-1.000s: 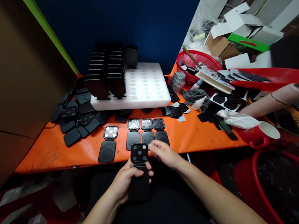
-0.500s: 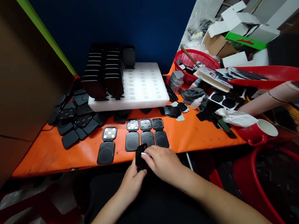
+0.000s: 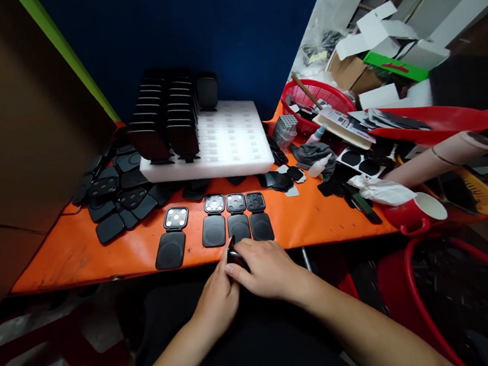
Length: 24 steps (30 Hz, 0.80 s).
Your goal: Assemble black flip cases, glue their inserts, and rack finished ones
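Observation:
Just in front of the table edge, my left hand (image 3: 218, 299) is closed around a black hinged pad (image 3: 234, 256), which stands nearly edge-on. My right hand (image 3: 263, 268) grips the same pad from the other side, thumb near its lower part. Much of the pad is hidden by the fingers. Beyond my hands, several open two-leaf pads lie in a row, among them one with white dots (image 3: 175, 218) off to the left and one with a plain lower leaf (image 3: 213, 231). Their upper leaves show round spots.
A white foam block (image 3: 240, 143) holds rows of upright black pads (image 3: 148, 141). More dark pads (image 3: 109, 228) are heaped at left. On the right lie a small white bottle (image 3: 320, 166), a red mug (image 3: 406, 217), a red basket (image 3: 338, 90) and a cardboard roll (image 3: 440, 158).
The pad has turned from showing its face to nearly edge-on. My right hand has closed over it, and the small whitish piece at its fingertips is out of sight. The view has shifted slightly.

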### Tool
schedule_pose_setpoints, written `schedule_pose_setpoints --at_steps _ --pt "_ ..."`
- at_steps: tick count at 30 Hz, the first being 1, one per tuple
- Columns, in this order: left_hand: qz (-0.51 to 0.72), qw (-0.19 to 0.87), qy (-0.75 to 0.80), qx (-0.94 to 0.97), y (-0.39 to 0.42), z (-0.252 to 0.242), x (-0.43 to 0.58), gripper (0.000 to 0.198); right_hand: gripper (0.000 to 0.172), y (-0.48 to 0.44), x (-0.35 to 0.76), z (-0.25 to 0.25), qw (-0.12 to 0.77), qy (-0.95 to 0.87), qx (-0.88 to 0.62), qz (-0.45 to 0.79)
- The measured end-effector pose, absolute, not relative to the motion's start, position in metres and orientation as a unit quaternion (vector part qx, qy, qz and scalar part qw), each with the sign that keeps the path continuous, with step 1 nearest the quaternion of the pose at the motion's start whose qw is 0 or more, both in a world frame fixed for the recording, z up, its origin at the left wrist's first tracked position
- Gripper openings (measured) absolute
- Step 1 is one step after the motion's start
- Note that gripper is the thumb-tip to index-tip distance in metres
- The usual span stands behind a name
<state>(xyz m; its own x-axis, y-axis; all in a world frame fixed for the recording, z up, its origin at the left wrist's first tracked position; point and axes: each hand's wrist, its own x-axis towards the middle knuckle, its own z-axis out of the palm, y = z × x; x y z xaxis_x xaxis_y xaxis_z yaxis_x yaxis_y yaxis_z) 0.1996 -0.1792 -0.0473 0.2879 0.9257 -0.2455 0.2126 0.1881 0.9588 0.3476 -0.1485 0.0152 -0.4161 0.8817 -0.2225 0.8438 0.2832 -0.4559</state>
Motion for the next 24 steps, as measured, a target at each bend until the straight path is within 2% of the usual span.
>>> schedule_pose_setpoints --at_steps 7,17,21,24 --pt "0.318 0.570 0.528 0.543 -0.179 -0.057 0.200 0.020 0.039 -0.142 0.346 0.006 0.033 -0.803 -0.538 0.254" --pt "0.305 0.566 0.550 0.532 -0.175 -0.061 0.202 0.019 0.032 -0.140 0.345 -0.001 0.055 -0.799 -0.534 0.269" --pt "0.300 0.594 0.557 0.496 -0.172 -0.061 0.206 0.025 0.028 -0.144 0.340 -0.010 0.091 -0.786 -0.535 0.297" --pt "0.323 0.672 0.545 0.383 -0.172 -0.057 0.208 0.038 0.028 -0.144 0.347 -0.017 0.146 -0.735 -0.517 0.414"
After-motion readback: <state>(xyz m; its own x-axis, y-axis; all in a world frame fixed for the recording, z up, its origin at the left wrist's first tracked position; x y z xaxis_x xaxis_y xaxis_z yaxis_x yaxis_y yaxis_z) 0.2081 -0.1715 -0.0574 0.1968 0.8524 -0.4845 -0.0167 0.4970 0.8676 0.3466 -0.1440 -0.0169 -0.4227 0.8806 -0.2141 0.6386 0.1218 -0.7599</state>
